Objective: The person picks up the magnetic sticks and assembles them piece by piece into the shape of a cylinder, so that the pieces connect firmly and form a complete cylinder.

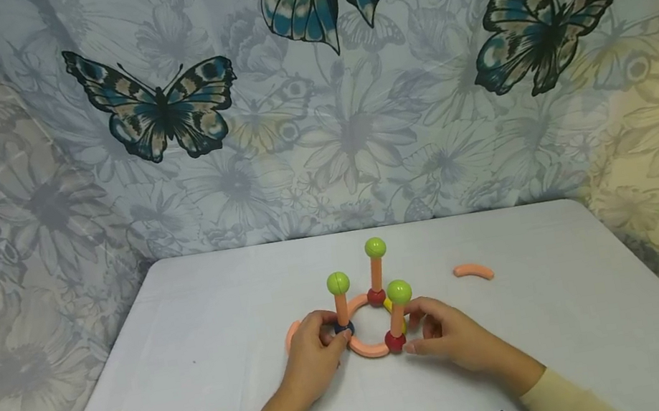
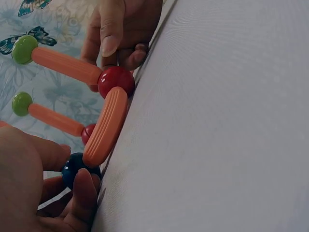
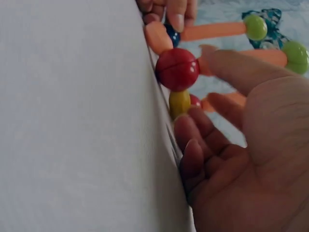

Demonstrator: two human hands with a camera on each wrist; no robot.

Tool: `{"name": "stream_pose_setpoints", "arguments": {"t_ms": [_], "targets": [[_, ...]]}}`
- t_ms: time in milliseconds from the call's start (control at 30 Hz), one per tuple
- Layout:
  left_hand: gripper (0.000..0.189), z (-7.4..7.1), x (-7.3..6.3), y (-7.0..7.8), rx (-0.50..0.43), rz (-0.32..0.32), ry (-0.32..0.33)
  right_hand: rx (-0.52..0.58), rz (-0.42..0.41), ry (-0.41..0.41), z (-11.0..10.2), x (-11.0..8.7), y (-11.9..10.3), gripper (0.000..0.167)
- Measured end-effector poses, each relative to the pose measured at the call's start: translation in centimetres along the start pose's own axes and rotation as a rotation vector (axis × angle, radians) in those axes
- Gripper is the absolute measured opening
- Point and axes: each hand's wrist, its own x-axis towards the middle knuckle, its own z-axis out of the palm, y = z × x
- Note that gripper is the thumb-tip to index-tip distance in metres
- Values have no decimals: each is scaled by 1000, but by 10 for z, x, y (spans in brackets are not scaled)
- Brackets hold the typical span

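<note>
A toy ring of curved orange sticks (image 1: pixel 370 350) and one yellow stick (image 3: pixel 179 103) lies on the white table, joined by balls. Orange posts topped with green balls (image 1: pixel 399 292) rise from it. My left hand (image 1: pixel 313 353) pinches the dark blue ball (image 2: pixel 75 170) on the ring's left side, thumb in front. My right hand (image 1: pixel 449 332) is at the right side, fingers loosely bent around the near red ball (image 3: pixel 177 69) and the yellow stick. Its fingertips (image 3: pixel 186 126) sit close beside the yellow stick, and the thumb is near the red ball.
A loose curved orange stick (image 1: pixel 474 272) lies to the right on the table (image 1: pixel 221 303). Another orange piece (image 1: pixel 291 335) shows partly behind my left hand. Flowered wallpaper with butterflies (image 1: pixel 163 110) backs the table.
</note>
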Motion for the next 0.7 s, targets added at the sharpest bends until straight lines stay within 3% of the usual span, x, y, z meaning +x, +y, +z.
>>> {"name": "stream_pose_setpoints", "arguments": {"t_ms": [333, 567, 700], "targets": [[35, -13, 4, 7, -61, -37, 5, -131, 12, 46, 10, 0, -4, 44], [38, -43, 15, 2, -135, -42, 150, -151, 6, 52, 12, 0, -5, 37], [38, -63, 20, -9, -85, -123, 213, -157, -21, 49, 11, 0, -3, 37]]}}
